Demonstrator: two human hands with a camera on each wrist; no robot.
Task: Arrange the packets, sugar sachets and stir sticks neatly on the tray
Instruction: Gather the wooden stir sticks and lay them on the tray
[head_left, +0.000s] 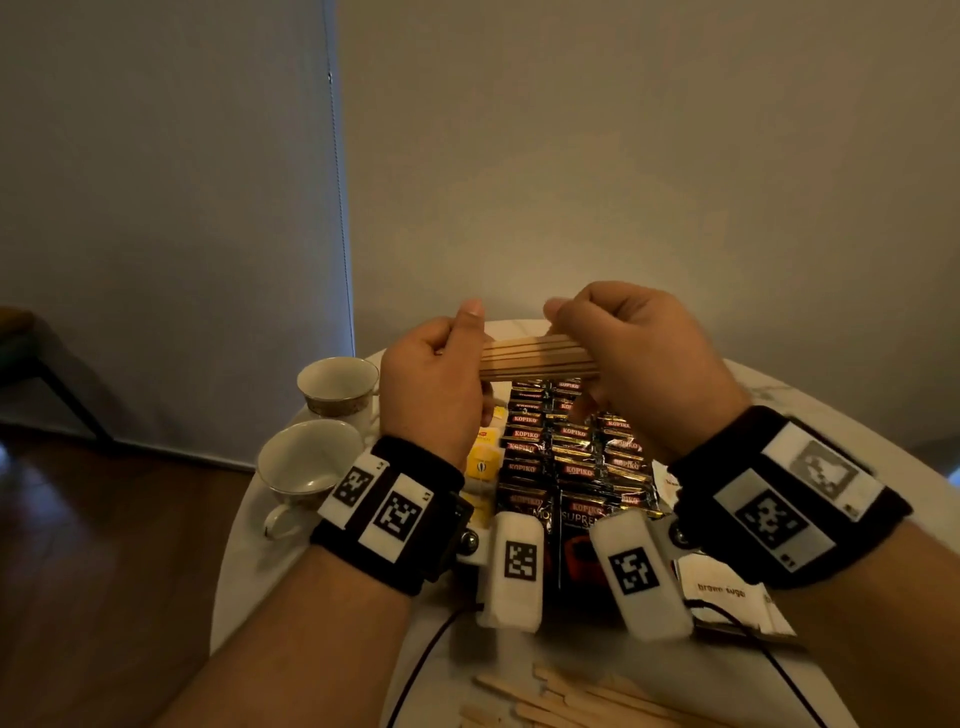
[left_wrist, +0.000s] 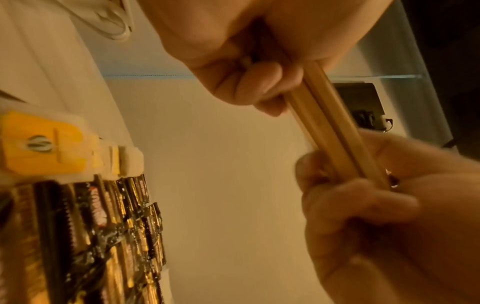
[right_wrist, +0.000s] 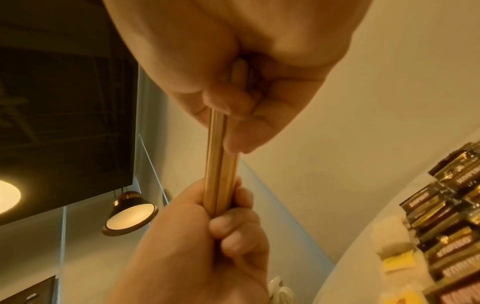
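Note:
Both hands hold one bundle of wooden stir sticks (head_left: 535, 357) level above the table, the left hand (head_left: 441, 374) gripping its left end and the right hand (head_left: 623, 343) its right end. The wrist views show the same bundle of sticks (left_wrist: 335, 131) (right_wrist: 221, 174) clamped between curled fingers of each hand. Below the hands lie overlapping rows of black Kopiko packets (head_left: 571, 457) (left_wrist: 103, 236) (right_wrist: 446, 216). Yellow packets (head_left: 483, 465) (left_wrist: 39, 144) sit along their left side. A white brown sugar sachet (head_left: 722, 587) lies right of the rows. The tray under them is hidden.
Several loose stir sticks (head_left: 571, 699) lie on the white round table (head_left: 244, 561) at its near edge. Two empty teacups (head_left: 337, 384) (head_left: 306, 462) stand at the left of the table. A wall is just behind the table, and wooden floor lies to the left.

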